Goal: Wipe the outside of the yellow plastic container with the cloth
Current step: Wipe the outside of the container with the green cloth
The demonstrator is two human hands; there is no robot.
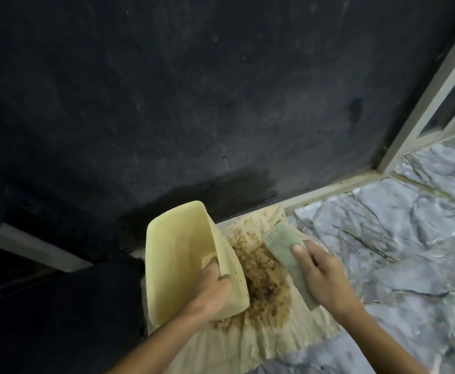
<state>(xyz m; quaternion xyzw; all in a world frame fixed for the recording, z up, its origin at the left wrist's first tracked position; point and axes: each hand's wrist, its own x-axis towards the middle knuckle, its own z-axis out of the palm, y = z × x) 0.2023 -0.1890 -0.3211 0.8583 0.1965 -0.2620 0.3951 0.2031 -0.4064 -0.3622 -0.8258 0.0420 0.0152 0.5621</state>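
Left hand (215,288) grips closed; right hand (322,273) seemingly curled shut, thumb forward.

Dim, uneven light: the dark, matte wall (194,90) fills the upper frame nearly black, with faint smudges and grain visible. The brightest area lies lower right, where the grey marbled floor (410,238) carries a soft glare patch near the right edge. The pale yellow plastic container (175,255) glows softly, its inside shaded toward the base. Wide-angle bending tilts the pale door frame (423,103). Detail is soft throughout, the lower left corner lost in shadow.
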